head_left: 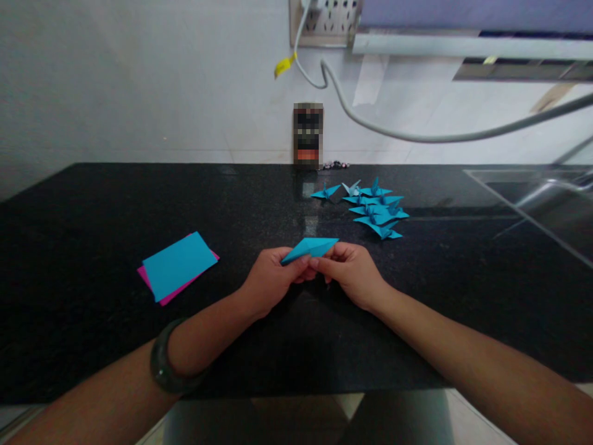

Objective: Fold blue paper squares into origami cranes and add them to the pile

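Note:
Both hands meet over the middle of the black stone counter (83, 247) and pinch a folded piece of blue paper (311, 246), a long pointed shape. My left hand (271, 279) grips its left end with closed fingers. My right hand (352, 272) pinches its right part, fingers closed too. A dark bangle (162, 368) sits on my left wrist. Behind the hands, to the right, several finished blue paper cranes (375, 210) lie in a cluster.
A stack of flat paper sheets (178, 266), blue on top with pink beneath, lies to the left. A small blurred box (308, 136) stands against the wall. A steel sink (542, 204) is at the right. A grey hose (417, 136) hangs across from a wall socket (324, 21).

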`<state>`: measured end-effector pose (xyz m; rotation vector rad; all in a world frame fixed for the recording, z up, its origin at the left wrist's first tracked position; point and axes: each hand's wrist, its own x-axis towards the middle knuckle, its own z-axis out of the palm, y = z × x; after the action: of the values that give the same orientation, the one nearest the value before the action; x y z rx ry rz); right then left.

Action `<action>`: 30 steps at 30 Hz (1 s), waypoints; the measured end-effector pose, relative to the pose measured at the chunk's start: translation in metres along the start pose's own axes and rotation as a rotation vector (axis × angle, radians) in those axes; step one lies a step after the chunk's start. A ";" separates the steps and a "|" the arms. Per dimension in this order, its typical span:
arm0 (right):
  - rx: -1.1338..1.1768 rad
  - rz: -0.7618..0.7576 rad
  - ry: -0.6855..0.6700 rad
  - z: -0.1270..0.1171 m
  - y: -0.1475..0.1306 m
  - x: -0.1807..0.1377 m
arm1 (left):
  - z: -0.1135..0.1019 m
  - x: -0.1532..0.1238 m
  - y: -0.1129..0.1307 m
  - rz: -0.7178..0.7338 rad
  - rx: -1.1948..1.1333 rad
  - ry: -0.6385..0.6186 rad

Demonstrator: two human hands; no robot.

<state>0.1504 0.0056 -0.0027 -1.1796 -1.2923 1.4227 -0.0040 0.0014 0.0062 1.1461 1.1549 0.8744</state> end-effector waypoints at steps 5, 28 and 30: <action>-0.023 0.010 0.018 0.000 0.000 -0.001 | 0.001 -0.001 0.001 0.027 0.006 -0.008; 0.072 0.020 -0.040 -0.014 0.000 0.004 | -0.014 0.004 0.000 -0.059 0.096 -0.157; 0.065 0.044 -0.050 -0.014 0.000 0.004 | -0.015 0.005 -0.001 -0.032 0.069 -0.115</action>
<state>0.1637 0.0120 -0.0029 -1.1425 -1.2516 1.5235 -0.0176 0.0095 0.0041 1.2151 1.1133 0.7397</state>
